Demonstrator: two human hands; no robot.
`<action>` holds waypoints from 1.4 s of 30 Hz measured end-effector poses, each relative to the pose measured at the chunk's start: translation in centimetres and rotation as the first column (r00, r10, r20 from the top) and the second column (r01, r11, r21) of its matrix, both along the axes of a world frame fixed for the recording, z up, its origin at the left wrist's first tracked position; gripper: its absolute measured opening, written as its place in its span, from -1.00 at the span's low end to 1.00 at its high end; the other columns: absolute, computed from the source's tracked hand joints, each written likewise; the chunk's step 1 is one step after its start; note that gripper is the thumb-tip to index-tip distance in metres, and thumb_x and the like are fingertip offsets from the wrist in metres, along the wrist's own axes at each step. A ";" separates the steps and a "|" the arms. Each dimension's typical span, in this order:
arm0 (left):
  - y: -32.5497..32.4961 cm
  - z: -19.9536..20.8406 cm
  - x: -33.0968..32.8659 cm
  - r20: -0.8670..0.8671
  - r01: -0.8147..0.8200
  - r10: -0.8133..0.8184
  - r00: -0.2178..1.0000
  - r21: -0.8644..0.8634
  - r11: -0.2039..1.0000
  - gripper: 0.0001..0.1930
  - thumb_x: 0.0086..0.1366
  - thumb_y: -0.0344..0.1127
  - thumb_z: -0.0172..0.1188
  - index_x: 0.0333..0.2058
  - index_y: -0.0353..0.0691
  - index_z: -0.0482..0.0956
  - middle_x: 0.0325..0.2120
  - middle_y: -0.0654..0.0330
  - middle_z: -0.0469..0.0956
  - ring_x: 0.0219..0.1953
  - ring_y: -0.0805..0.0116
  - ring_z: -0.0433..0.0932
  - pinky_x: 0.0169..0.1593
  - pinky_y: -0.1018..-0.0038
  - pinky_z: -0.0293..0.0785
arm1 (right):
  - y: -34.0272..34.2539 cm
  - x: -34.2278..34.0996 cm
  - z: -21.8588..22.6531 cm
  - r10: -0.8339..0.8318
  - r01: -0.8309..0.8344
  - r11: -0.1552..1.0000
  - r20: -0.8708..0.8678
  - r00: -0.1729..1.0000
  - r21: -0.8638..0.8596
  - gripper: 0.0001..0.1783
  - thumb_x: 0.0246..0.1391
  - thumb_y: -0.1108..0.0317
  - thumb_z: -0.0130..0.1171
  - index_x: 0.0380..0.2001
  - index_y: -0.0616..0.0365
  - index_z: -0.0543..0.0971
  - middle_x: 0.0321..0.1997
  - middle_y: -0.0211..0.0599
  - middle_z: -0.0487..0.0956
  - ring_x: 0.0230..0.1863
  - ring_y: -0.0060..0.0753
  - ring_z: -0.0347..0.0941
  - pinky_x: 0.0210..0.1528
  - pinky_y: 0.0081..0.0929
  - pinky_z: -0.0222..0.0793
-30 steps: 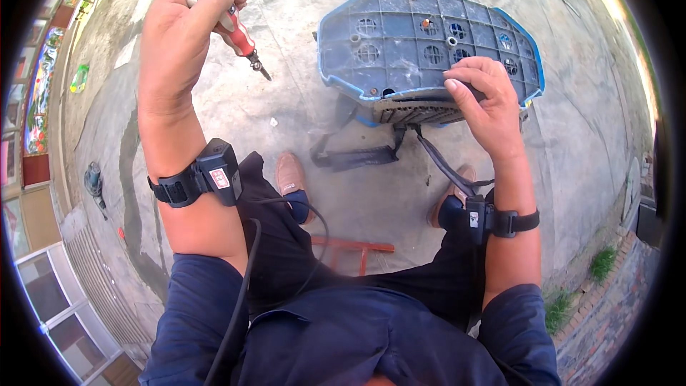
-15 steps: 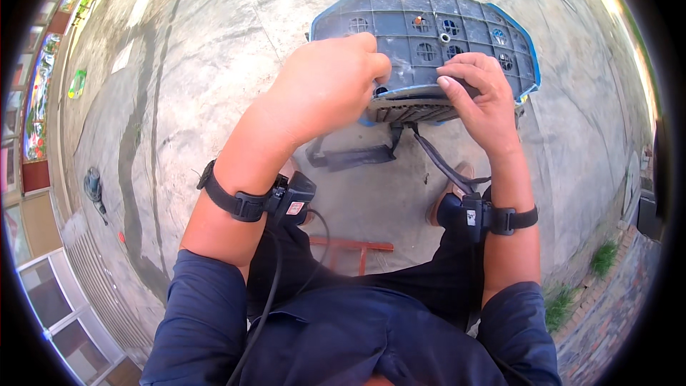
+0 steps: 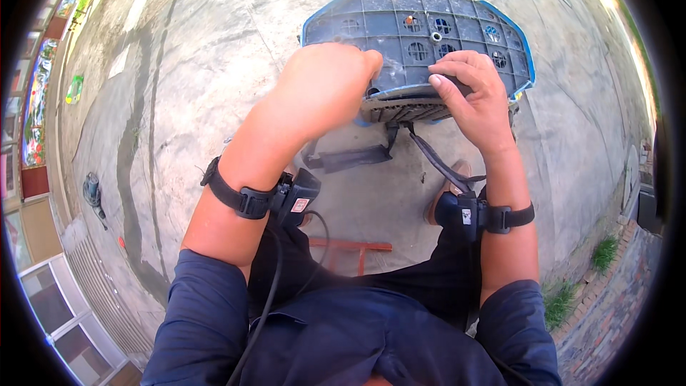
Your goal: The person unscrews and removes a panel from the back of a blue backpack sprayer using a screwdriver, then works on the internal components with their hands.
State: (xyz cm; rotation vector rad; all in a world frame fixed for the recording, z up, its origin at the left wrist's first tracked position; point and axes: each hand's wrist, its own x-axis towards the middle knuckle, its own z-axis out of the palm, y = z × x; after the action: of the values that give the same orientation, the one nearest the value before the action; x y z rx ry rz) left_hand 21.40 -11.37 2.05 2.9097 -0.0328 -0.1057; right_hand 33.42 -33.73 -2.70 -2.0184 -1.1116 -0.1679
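Note:
In front of me a blue knapsack sprayer (image 3: 493, 75) has its dark, ribbed base (image 3: 400, 11) turned up towards me. Round grilles and a small pale-ringed hole show in the base. My left hand (image 3: 325, 82) is closed at the base's near left corner; its fingers are curled, and whatever they pinch is hidden. Fingers and thumb of my right hand (image 3: 479, 93) bend close together over the near edge of the base, gripping it. Black shoulder straps (image 3: 357, 159) hang from the near side onto the ground.
Concrete ground (image 3: 214, 64) surrounds the sprayer. A red metal frame (image 3: 350, 245) lies between my feet. Off to the left is a dark power tool (image 3: 93, 193) with a cord. Tufts of grass (image 3: 604, 254) edge the brick paving at right. Black cables run from my forearm straps.
My left hand has dipped and rolled slightly at the corner of the base. My right hand keeps its place on the edge. The whole view has shifted a little.

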 end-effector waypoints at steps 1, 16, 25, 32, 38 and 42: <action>0.0 0.0 0.1 0.000 0.000 0.000 1.000 -0.001 1.000 -0.82 0.16 -0.43 0.17 -0.24 -0.19 0.64 -0.33 0.01 0.69 -0.19 -0.04 0.67 -0.12 0.12 0.59 | 0.0 0.0 0.0 -0.002 0.002 1.000 0.010 1.000 0.001 -0.85 0.03 0.33 0.44 -0.29 0.04 0.76 -0.20 -0.35 0.67 -0.08 -0.23 0.52 0.02 -0.30 0.41; 0.3 0.0 0.2 0.005 -0.038 0.039 0.999 -0.077 0.996 -0.78 0.20 -0.39 0.22 -0.16 -0.19 0.61 -0.35 0.01 0.69 -0.18 -0.05 0.67 -0.11 0.12 0.57 | 0.1 0.1 -0.2 -0.012 0.012 1.000 0.019 1.000 -0.007 -0.87 0.04 0.31 0.43 -0.30 0.03 0.76 -0.21 -0.39 0.67 -0.10 -0.25 0.52 0.00 -0.32 0.41; 5.1 0.5 -1.1 0.033 -0.215 0.222 0.974 -0.152 0.965 -0.78 0.22 -0.28 0.31 -0.21 -0.24 0.61 -0.39 -0.08 0.64 -0.25 -0.10 0.63 -0.14 0.13 0.52 | 0.2 0.0 -0.2 -0.017 0.018 1.000 0.052 0.998 -0.019 -0.87 0.02 0.33 0.44 -0.32 0.03 0.76 -0.22 -0.37 0.66 -0.10 -0.23 0.52 -0.01 -0.30 0.40; 5.9 -1.3 -1.5 0.017 -0.308 0.315 0.949 -0.165 0.937 -0.79 0.22 -0.28 0.34 -0.23 -0.24 0.60 -0.36 -0.07 0.64 -0.24 -0.09 0.62 -0.14 0.13 0.50 | 0.7 -0.5 0.1 -0.027 0.032 0.998 0.091 0.996 -0.050 -0.87 -0.02 0.35 0.46 -0.35 0.05 0.75 -0.23 -0.37 0.66 -0.11 -0.22 0.51 -0.02 -0.29 0.40; 6.1 -1.5 -1.5 0.014 -0.290 0.298 0.955 -0.185 0.939 -0.80 0.21 -0.29 0.33 -0.24 -0.24 0.60 -0.36 -0.05 0.65 -0.22 -0.08 0.63 -0.14 0.13 0.51 | 4.2 -2.9 1.7 0.083 -0.069 0.991 0.116 0.990 -0.114 -0.88 -0.06 0.33 0.46 -0.39 0.01 0.74 -0.25 -0.39 0.63 -0.10 -0.20 0.50 -0.02 -0.26 0.39; 6.1 -1.6 -1.5 0.006 -0.279 0.283 0.959 -0.154 0.948 -0.81 0.21 -0.31 0.33 -0.25 -0.23 0.60 -0.36 -0.04 0.66 -0.22 -0.07 0.63 -0.14 0.13 0.53 | 6.9 -2.9 2.3 0.245 -0.190 0.932 0.149 0.958 -0.309 -0.91 -0.05 0.26 0.41 -0.45 -0.02 0.74 -0.29 -0.40 0.59 -0.12 -0.18 0.49 0.01 -0.21 0.39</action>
State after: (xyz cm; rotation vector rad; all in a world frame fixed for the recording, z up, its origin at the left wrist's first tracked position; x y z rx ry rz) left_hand 19.90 -5.30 0.47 2.7290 0.3535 -0.0124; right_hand 30.50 -26.85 -0.39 -2.1482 -1.5480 -0.0811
